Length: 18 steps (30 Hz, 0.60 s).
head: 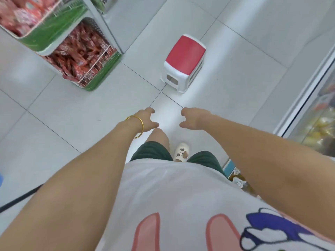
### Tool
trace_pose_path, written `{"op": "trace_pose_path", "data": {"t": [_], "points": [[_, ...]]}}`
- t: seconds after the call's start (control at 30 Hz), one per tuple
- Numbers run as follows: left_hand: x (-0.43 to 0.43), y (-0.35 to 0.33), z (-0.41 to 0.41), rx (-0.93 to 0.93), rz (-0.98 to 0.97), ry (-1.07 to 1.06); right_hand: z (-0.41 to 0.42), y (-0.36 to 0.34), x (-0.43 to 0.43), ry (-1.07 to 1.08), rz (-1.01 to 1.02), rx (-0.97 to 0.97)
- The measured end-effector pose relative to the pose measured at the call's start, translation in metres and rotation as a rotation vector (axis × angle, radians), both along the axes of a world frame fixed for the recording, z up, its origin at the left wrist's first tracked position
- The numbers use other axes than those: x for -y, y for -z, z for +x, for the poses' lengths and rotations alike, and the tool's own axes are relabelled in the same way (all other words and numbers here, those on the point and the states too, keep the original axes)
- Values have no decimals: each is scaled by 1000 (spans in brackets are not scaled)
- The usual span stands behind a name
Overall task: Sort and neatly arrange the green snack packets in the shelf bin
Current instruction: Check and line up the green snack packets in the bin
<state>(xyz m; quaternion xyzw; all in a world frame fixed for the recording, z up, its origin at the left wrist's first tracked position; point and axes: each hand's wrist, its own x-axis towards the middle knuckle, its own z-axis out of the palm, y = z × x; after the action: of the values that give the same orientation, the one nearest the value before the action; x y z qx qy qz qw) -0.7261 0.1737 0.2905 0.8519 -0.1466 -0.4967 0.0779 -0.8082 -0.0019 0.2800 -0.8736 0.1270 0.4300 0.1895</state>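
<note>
As the head view looks down over the person's white printed shirt [172, 196], a white plastic stool [184, 62] with a red seat stands on the pale tiled floor [72, 113]. Nearer the camera than the stool, the left hand [147, 119] and the right hand [193, 118] hang side by side above the floor, apart from each other. Their fingers are loosely curled and hold nothing. A gold bangle [135, 126] rings the left wrist. Left of the stool, a shelf unit carries a lower wire bin [94, 73] heaped with red snack packets [81, 51] and a green-fronted upper bin [45, 31] with more red packets. Up and left of the stool, at the top edge, a blurred green patch [97, 3] shows; whether it is the green snack packets cannot be told. Right of the stool runs a glass-fronted cabinet [306, 98].
</note>
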Motion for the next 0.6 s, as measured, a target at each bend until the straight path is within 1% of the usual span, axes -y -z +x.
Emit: {"op": "trace_pose_path", "data": {"t": [0.13, 0.33, 0.43, 0.5, 0.6], "points": [[45, 4, 76, -12, -41, -92, 85, 1, 52, -1, 15, 23], [121, 7, 198, -8, -70, -74, 204, 1, 124, 48, 25, 56], [156, 1, 247, -33, -102, -124, 252, -4, 157, 83, 80, 53], [183, 1, 281, -41, -112, -180, 290, -4, 187, 67, 100, 47], [205, 6, 312, -50, -118, -229, 329, 5, 216, 12, 126, 45]]}}
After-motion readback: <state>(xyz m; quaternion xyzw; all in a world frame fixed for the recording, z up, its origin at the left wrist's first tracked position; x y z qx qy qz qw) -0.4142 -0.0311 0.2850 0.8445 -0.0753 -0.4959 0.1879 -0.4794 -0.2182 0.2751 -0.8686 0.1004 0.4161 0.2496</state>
